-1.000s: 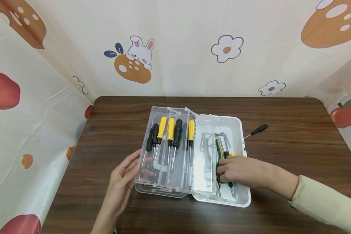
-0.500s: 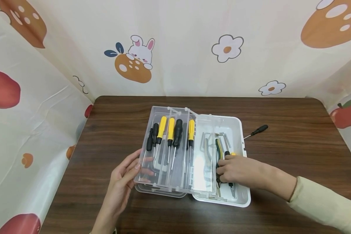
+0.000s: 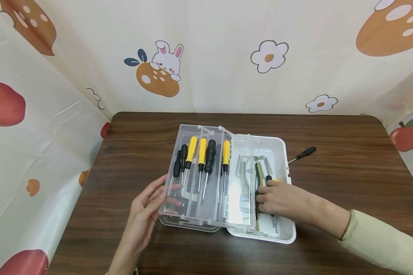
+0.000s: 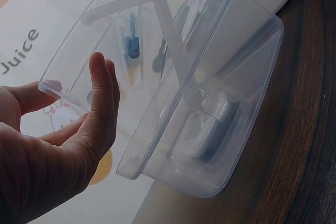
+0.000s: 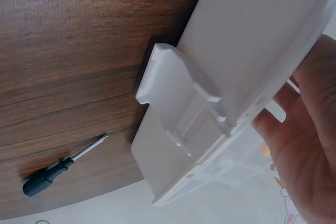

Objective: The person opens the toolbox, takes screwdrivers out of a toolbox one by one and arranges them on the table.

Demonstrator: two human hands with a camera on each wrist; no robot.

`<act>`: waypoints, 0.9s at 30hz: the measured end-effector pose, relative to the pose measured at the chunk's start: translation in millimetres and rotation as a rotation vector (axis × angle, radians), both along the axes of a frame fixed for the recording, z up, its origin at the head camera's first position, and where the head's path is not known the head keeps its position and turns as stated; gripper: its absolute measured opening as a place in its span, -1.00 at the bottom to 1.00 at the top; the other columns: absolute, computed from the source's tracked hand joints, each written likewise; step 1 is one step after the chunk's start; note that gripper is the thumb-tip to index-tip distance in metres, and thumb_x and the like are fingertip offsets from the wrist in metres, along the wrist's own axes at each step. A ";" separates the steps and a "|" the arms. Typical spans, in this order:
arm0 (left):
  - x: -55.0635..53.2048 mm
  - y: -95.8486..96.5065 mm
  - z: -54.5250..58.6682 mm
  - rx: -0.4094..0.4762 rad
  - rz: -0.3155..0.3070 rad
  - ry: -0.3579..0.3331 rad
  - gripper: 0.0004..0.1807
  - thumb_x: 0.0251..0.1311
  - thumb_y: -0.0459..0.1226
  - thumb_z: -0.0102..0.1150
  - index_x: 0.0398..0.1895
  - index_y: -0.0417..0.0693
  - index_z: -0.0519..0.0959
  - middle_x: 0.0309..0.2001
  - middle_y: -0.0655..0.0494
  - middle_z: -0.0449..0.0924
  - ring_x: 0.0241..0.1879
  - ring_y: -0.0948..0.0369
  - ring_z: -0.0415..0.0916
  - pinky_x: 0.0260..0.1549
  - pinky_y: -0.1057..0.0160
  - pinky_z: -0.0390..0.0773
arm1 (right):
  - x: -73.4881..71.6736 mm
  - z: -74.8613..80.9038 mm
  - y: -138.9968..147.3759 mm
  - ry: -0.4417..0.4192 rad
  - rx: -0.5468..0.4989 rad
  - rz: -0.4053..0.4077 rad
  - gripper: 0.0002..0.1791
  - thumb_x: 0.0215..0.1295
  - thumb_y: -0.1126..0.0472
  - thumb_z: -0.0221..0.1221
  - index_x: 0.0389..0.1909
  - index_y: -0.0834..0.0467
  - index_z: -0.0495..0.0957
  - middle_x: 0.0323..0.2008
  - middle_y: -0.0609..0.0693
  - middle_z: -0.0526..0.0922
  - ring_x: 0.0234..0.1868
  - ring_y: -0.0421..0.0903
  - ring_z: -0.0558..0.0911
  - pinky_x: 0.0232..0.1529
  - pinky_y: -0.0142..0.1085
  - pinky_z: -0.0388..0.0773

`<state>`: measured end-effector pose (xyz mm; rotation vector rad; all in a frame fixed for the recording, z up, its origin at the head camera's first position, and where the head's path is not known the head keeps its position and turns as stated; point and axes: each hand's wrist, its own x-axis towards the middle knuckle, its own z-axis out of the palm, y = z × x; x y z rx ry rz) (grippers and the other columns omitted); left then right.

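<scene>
A toolbox stands open, its white base (image 3: 285,164) on the right and a clear tray (image 3: 210,131) raised to the left. My left hand (image 3: 146,214) holds the tray's near left corner, thumb on top and fingers beneath. Screwdrivers with black (image 3: 210,152) and yellow (image 3: 191,149) handles lie in the tray. My right hand (image 3: 278,196) reaches down into the base among the tools, fingers bent. What its fingertips touch is hidden. Beside it show green-and-yellow handles (image 3: 259,172) of a tool, bent hex keys (image 3: 266,164) and a black handle end (image 3: 269,178).
A black-handled screwdriver (image 5: 47,176) lies on the wooden table (image 3: 344,168), right of the toolbox. The clear lid (image 4: 247,145) rests on the table under the tray at left. A white latch (image 5: 178,93) sticks out from the base's side. Printed curtains (image 3: 220,76) surround the table.
My right hand shifts very slightly within the base, and the dark tool part below it is now less visible. My left hand and the tray stay in place.
</scene>
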<state>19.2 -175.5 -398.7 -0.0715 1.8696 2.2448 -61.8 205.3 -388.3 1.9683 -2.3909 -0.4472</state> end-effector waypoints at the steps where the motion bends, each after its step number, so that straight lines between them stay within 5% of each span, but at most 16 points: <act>1: -0.2 0.2 -0.1 -0.003 -0.001 -0.004 -0.47 0.63 -0.29 -0.12 0.57 -0.19 0.21 0.18 0.11 0.72 -0.16 0.18 0.78 -0.18 0.10 0.83 | -0.4 0.6 0.3 -0.014 -0.001 -0.005 -0.79 0.01 0.05 0.52 -0.36 -0.24 0.69 -0.32 -0.31 0.67 -0.24 -0.23 0.52 -0.32 -0.38 0.34; 15: -0.4 0.8 -1.1 -0.002 0.010 -0.006 -0.47 0.64 -0.28 -0.12 0.57 -0.20 0.21 0.18 0.13 0.73 -0.17 0.18 0.79 -0.19 0.11 0.83 | -3.4 10.6 6.8 -0.083 -0.094 -0.054 -0.76 0.02 0.09 0.52 -0.29 -0.19 0.69 -0.24 -0.24 0.65 -0.16 -0.19 0.54 -0.20 -0.34 0.54; 27: -1.2 1.6 -1.6 -0.006 0.014 -0.018 -0.47 0.64 -0.28 -0.11 0.58 -0.20 0.20 0.17 0.15 0.73 -0.17 0.18 0.79 -0.18 0.12 0.83 | -6.6 37.3 28.2 -0.131 -0.163 -0.174 -0.46 -0.15 0.37 0.62 -0.08 0.00 0.70 -0.08 -0.15 0.67 -0.05 -0.12 0.54 -0.11 -0.21 0.69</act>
